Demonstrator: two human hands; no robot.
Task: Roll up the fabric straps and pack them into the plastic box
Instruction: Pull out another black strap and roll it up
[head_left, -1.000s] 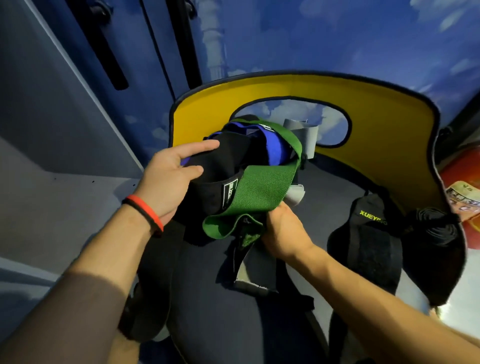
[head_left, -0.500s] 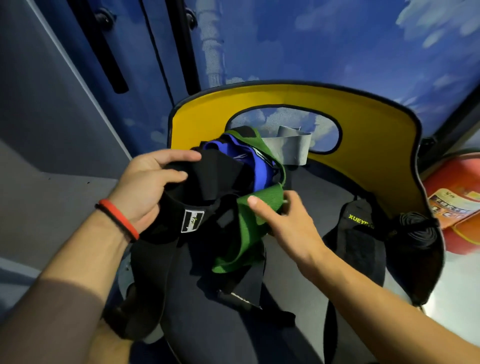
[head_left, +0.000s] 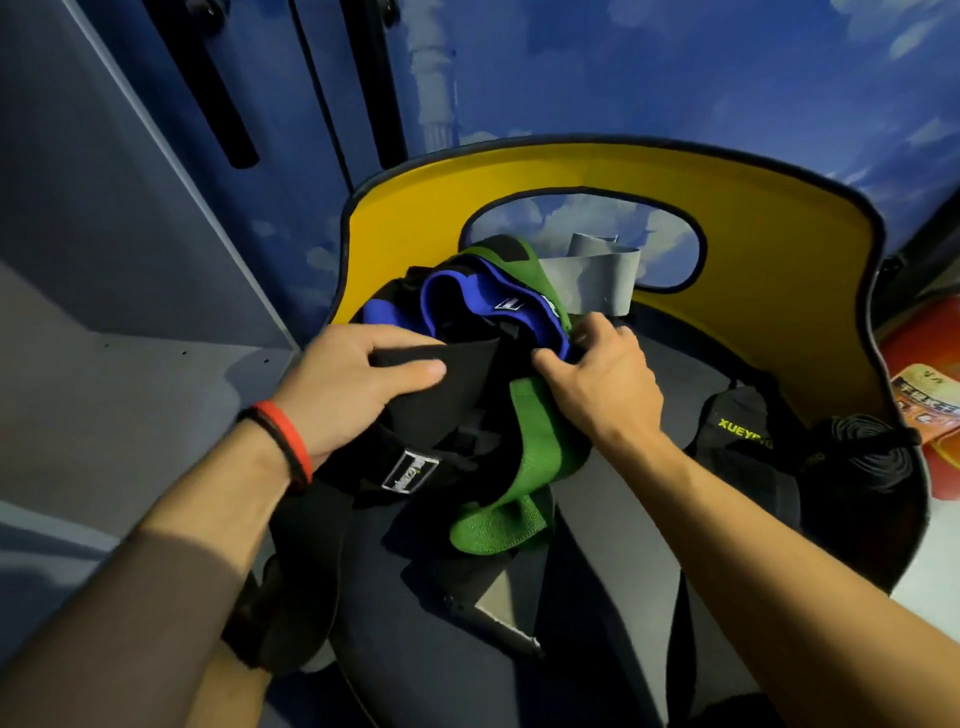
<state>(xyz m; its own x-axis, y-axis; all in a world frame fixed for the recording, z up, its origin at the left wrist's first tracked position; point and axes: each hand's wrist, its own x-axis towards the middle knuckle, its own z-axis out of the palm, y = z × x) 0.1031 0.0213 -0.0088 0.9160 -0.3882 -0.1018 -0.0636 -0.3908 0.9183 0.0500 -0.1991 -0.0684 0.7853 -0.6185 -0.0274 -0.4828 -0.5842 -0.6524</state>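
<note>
A black strap (head_left: 447, 410) is held in the left grip (head_left: 353, 384), with the fingers curled over its upper edge and the thumb on its face. Its length hangs toward the near left edge of the mat (head_left: 623, 519). A blue strap (head_left: 467, 296) is bunched above the mat's middle, and its edge is pinched in the right grip (head_left: 602, 389). A green strap (head_left: 535, 452) runs from the far side of the bundle toward the near edge, its end folded on the mat. Behind it, a grey band (head_left: 597, 275) is seen at the yellow back. By the right edge a black wrap (head_left: 743, 431) and a coiled roll (head_left: 862, 457) are laid.
</note>
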